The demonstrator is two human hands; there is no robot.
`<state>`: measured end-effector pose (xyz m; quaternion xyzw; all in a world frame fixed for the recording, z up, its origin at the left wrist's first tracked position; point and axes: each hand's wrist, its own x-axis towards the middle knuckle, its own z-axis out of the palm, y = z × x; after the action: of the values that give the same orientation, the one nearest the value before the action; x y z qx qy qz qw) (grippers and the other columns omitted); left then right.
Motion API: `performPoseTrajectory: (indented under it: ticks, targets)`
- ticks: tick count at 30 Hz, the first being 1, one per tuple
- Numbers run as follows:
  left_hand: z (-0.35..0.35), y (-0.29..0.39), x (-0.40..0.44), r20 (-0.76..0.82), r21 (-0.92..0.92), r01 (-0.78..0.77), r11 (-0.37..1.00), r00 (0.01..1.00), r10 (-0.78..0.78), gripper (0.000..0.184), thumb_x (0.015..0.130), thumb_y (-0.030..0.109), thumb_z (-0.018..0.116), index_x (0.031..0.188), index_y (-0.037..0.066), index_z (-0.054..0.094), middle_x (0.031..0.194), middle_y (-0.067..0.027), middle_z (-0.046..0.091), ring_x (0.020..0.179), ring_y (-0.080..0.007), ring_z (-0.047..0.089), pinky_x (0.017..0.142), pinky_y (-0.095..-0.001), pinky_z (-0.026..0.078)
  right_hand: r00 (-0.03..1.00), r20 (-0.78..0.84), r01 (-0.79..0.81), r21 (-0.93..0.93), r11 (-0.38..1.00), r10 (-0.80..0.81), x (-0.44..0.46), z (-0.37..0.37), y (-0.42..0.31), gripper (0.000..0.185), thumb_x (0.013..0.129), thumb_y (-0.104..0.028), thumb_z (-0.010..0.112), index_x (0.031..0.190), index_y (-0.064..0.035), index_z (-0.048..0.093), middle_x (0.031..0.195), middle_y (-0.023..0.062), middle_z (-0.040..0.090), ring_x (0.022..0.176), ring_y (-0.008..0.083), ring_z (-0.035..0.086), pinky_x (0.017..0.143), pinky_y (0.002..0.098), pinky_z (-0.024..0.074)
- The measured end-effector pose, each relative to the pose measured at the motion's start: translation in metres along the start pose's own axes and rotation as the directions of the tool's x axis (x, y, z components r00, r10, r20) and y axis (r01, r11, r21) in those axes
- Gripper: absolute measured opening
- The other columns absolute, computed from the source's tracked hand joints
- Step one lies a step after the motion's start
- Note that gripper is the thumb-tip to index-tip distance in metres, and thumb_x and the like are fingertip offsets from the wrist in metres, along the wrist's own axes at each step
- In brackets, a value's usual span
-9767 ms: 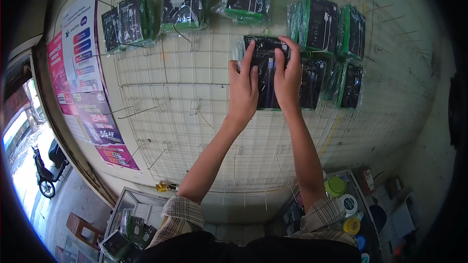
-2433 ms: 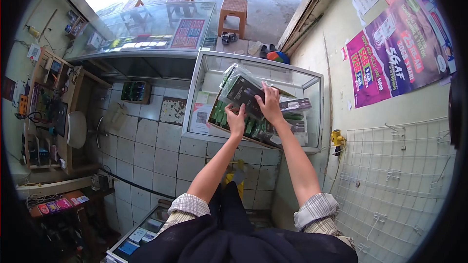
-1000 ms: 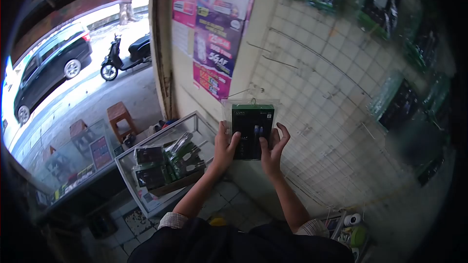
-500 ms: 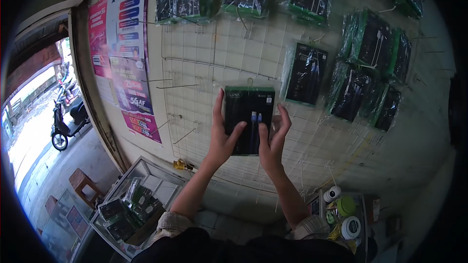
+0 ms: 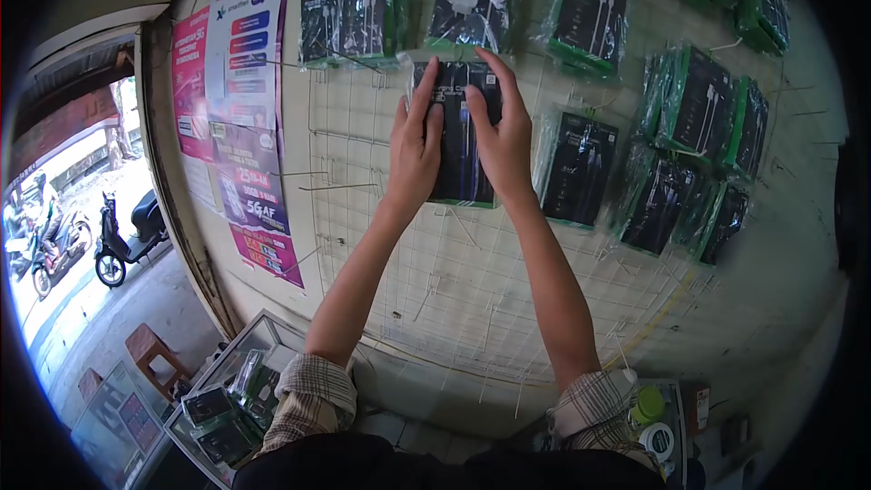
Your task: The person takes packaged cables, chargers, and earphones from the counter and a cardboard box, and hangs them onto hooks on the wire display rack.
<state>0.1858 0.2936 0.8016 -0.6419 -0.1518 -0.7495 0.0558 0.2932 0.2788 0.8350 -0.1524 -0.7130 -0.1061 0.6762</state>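
Note:
Between my two hands is a black boxed charging cable [image 5: 460,159] in clear plastic, held upright against the wire grid [image 5: 363,191] on the wall. My left hand [image 5: 417,150] grips its left side, with the thumb on the front. From the right, my right hand [image 5: 504,132] holds the box, its thumb on the front and its fingers up at the top edge. Just above the fingertips hangs a charger box [image 5: 470,2]. Another cable box [image 5: 579,168] hangs close to the right of my right hand. Whether a hook passes through the held pack is hidden.
More packs [image 5: 694,100] hang at the upper right, and cable boxes [image 5: 367,14] at the upper left. Bare hooks [image 5: 340,187] stick out from the grid. Posters [image 5: 249,82] cover the left wall. Below stand a glass case [image 5: 263,331] with packs and a green-lidded container [image 5: 647,405].
Both hands have raised the boxed cable up the grid to just below the charger box. The arms are stretched further out. Outside, a motorbike with a rider has come into view.

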Motion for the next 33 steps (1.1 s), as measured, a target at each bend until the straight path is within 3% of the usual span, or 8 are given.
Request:
performPoseTrajectory:
  ticks: [3,4,9,17,19,26,31,33]
  targets:
    - [-0.003,-0.008,0.009,0.049,-0.028,0.11,0.994,0.993,-0.109,0.044,0.089,0.008,0.04,0.133,0.016,0.037,0.109,-0.021,0.05,0.087,-0.0318,0.048,0.082,-0.0358,0.039,1.0,-0.022,-0.015,-0.017,1.0,0.014,0.007,0.01,0.01,0.033,0.087,-0.013,0.051,0.119,-0.0055,0.048,0.115,0.0127,0.054,0.109,0.027,0.05,0.092,0.0343,0.0374]
    - [0.0,-0.02,0.01,0.043,0.019,0.072,0.997,0.996,-0.073,0.044,0.089,0.01,0.041,0.132,0.017,0.039,0.093,-0.0204,0.049,0.075,-0.0294,0.045,0.074,-0.0362,0.04,0.998,-0.028,-0.059,-0.032,0.998,0.059,0.008,0.015,0.018,0.031,0.087,-0.013,0.051,0.118,-0.0068,0.049,0.114,0.0131,0.055,0.107,0.0284,0.052,0.09,0.0346,0.0382]
    - [0.01,-0.049,0.003,0.12,0.084,0.175,0.981,0.976,-0.185,0.043,0.09,0.017,0.044,0.133,0.021,0.038,0.081,-0.0166,0.041,0.072,-0.0301,0.047,0.072,-0.037,0.041,0.984,-0.013,-0.176,-0.1,0.979,0.176,-0.003,0.02,0.05,0.031,0.088,-0.016,0.05,0.118,-0.0077,0.049,0.114,0.0128,0.055,0.108,0.0285,0.051,0.09,0.0349,0.0383]
    - [0.048,-0.109,-0.018,0.216,0.121,0.194,0.974,0.952,-0.216,0.054,0.089,0.025,0.048,0.138,0.022,0.025,0.104,-0.0245,0.035,0.093,-0.0387,0.043,0.087,-0.0394,0.037,0.986,-0.079,-0.162,-0.336,0.928,0.144,-0.026,0.032,0.116,0.036,0.086,-0.013,0.053,0.122,-0.0149,0.047,0.092,0.0151,0.041,0.081,0.0293,0.046,0.079,0.0356,0.0385]
    - [0.056,-0.125,-0.022,0.199,0.189,0.117,0.975,0.968,-0.154,0.057,0.086,0.022,0.053,0.137,0.027,0.028,0.11,-0.028,0.03,0.094,-0.0463,0.044,0.082,-0.0445,0.041,0.989,-0.077,-0.147,-0.411,0.9,0.126,-0.03,0.033,0.136,0.039,0.085,-0.011,0.054,0.123,-0.015,0.046,0.095,0.0161,0.039,0.085,0.0294,0.043,0.081,0.0359,0.0368]
    - [0.059,-0.14,-0.023,0.289,0.373,0.149,0.916,0.919,-0.268,0.069,0.08,0.018,0.06,0.137,0.032,0.024,0.117,-0.0257,0.026,0.097,-0.0491,0.04,0.085,-0.0489,0.039,0.983,-0.024,-0.153,-0.64,0.753,0.18,-0.041,0.033,0.15,0.051,0.079,-0.007,0.06,0.126,-0.0171,0.044,0.102,0.0184,0.035,0.093,0.0335,0.035,0.086,0.0427,0.0308]
    - [0.039,-0.13,-0.031,0.37,0.47,0.06,0.881,0.892,-0.259,0.072,0.079,0.017,0.062,0.138,0.025,0.022,0.123,-0.0291,0.02,0.099,-0.0483,0.037,0.09,-0.049,0.036,0.96,0.037,-0.185,-0.659,0.729,0.277,-0.048,0.025,0.134,0.06,0.078,-0.008,0.061,0.132,-0.0194,0.037,0.103,0.0181,0.035,0.094,0.0333,0.034,0.087,0.0438,0.0303]
    - [0.016,-0.103,-0.042,0.349,0.494,0.067,0.867,0.898,-0.268,0.071,0.079,0.016,0.062,0.138,0.023,0.023,0.126,-0.0264,0.02,0.103,-0.0443,0.039,0.092,-0.0463,0.036,0.985,0.013,-0.142,-0.515,0.845,0.174,-0.055,0.017,0.099,0.06,0.08,-0.01,0.06,0.134,-0.0172,0.035,0.101,0.0137,0.039,0.094,0.0255,0.036,0.088,0.0354,0.0313]
